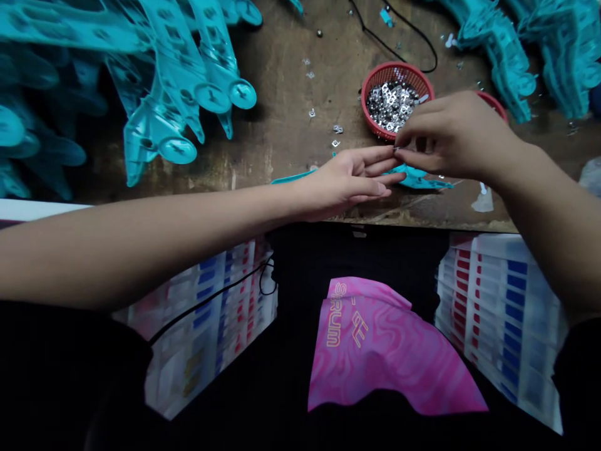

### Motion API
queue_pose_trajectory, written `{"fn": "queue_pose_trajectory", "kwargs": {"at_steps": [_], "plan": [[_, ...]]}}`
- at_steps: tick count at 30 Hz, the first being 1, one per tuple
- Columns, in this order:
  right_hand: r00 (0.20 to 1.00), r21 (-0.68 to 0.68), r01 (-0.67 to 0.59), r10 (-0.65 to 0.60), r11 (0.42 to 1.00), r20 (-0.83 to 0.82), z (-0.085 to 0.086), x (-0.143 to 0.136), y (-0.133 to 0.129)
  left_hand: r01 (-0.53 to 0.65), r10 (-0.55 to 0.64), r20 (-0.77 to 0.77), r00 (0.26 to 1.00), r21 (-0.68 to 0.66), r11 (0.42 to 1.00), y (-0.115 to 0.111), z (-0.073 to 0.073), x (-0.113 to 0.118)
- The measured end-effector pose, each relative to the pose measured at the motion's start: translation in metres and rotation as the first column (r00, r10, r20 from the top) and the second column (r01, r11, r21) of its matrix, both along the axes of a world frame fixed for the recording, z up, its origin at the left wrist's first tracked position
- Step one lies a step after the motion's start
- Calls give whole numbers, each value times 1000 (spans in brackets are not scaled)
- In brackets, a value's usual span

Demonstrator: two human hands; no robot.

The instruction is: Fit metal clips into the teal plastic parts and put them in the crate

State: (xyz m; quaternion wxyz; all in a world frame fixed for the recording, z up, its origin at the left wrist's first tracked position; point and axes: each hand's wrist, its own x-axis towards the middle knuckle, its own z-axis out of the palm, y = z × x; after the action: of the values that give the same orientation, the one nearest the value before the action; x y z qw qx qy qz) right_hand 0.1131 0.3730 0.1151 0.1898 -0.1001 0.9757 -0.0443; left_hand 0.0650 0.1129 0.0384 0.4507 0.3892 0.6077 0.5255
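My left hand [359, 175] is open, palm up, with its fingers stretched to the right. My right hand [446, 134] pinches a tiny metal piece [397, 148] at the left hand's fingertips; its exact shape is too small to make out. Under both hands lies a turquoise plastic part [420, 179], mostly covered by the left hand. Just beyond the fingertips stands a red plastic basket [370, 123] filled with small silvery metal clips [390, 103].
Turquoise plastic parts pile up at the left [173, 69], and more lie at the upper right [498, 50]. A second red basket [498, 108] is partly behind my right hand. Loose clips [337, 129] and a black cord [434, 53] lie on the wooden table [282, 81].
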Motion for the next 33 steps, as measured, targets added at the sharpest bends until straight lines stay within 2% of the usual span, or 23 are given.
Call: {"fn": "queue_pose_trajectory", "kwargs": {"at_steps": [3, 6, 8, 10, 12, 14, 16, 17, 19, 21, 29, 33], "plan": [[1000, -78, 25, -26, 997, -4, -10, -3, 5, -38, 38, 98, 995, 5, 999, -1, -4, 0], [1000, -193, 11, -15, 981, -19, -17, -2, 11, -45, 43, 83, 996, 22, 999, 1, -13, -7], [996, -250, 48, -66, 967, -63, -17, -1, 13, -41, 42, -25, 999, 47, 998, 2, -21, -16], [978, -283, 128, -167, 951, -121, -17, 0, 13, -30, 42, -256, 966, 51, 998, 2, -29, -29], [962, -287, 202, -245, 936, -122, -18, -1, 13, 6, -18, -548, 836, -23, 1000, -1, -36, -39], [967, -234, 234, -250, 944, -40, -21, -5, 12, 42, -165, -749, 641, -181, 983, -7, -40, -44], [975, -131, 215, -205, 968, 86, -26, -10, 11, 52, -305, -811, 499, -323, 945, -13, -42, -40], [973, -87, 194, -181, 977, 144, -29, -12, 9, 49, -344, -815, 466, -364, 930, -15, -43, -37], [958, -40, 187, -173, 982, 229, -33, -14, 5, 43, -371, -812, 450, -396, 917, -17, -43, -29], [942, -50, 226, -205, 973, 267, -35, -15, 1, 36, -369, -809, 458, -398, 917, -18, -43, -23], [935, -60, 284, -263, 957, 237, -35, -15, -3, 31, -341, -813, 472, -371, 928, -18, -47, -23], [953, -66, 235, -217, 970, 210, -38, -15, -5, 38, -314, -826, 467, -336, 941, -18, -51, -23]]}}
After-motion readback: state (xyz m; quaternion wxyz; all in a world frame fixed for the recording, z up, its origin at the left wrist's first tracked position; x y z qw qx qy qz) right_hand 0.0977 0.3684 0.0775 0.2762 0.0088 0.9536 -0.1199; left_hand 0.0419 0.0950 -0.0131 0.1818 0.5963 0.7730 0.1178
